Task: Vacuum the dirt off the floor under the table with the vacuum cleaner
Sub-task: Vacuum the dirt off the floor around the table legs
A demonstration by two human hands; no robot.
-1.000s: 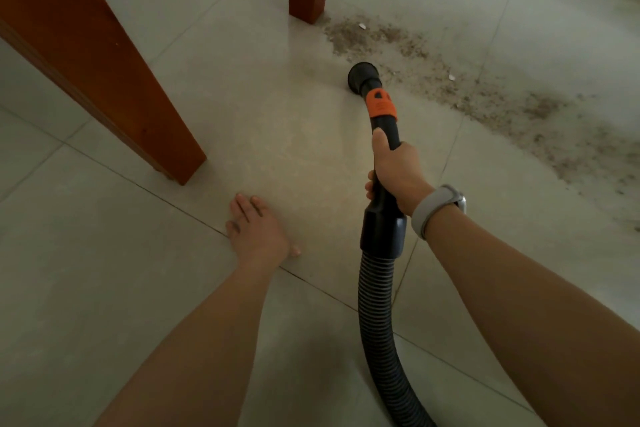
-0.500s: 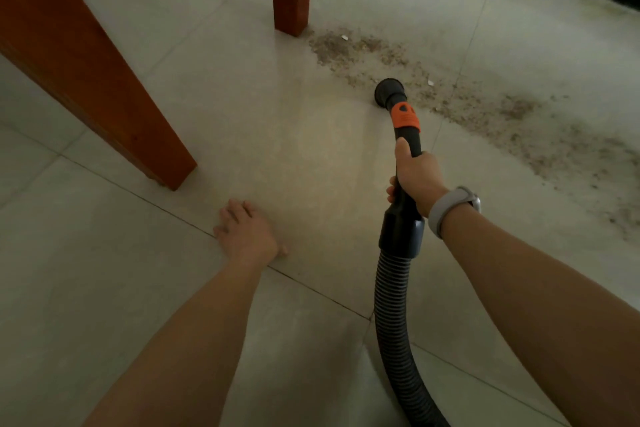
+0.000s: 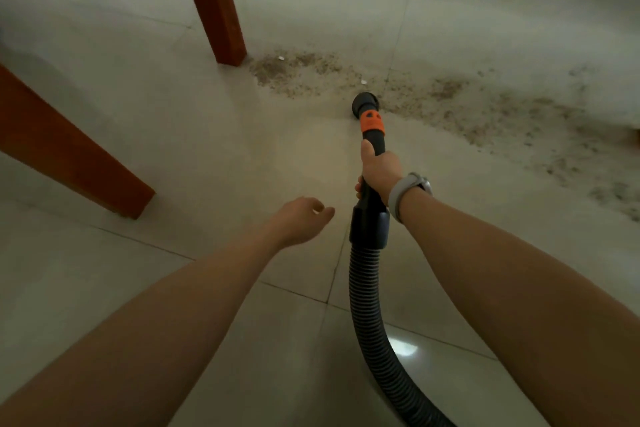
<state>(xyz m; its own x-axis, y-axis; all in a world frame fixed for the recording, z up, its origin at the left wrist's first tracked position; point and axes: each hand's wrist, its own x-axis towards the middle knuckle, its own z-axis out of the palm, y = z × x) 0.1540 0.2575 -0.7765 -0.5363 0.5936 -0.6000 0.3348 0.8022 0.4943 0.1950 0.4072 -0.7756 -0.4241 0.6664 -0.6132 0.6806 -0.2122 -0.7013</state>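
We start with the black vacuum wand with its orange collar [image 3: 372, 121], just right of the frame's centre, its round black nozzle [image 3: 364, 104] at the near edge of the brown, grainy band of dirt [image 3: 467, 107] that runs from the upper middle toward the right edge. It looks like stiff, light plastic, so we judge it will steer easily; the smooth barrel could twist in a sweaty palm. The best hold is where our right hand [image 3: 379, 172] is wrapped now, fingers closed round the barrel below the collar. The ribbed black hose [image 3: 367, 291] trailing to the bottom edge is flexible and will drag slightly. Our left hand [image 3: 301, 218] hangs loosely curled at lower centre, gripping nothing. Two reddish-brown wooden table legs [image 3: 214, 3] stand upper centre and left on the pale tiled floor [image 3: 138, 97].
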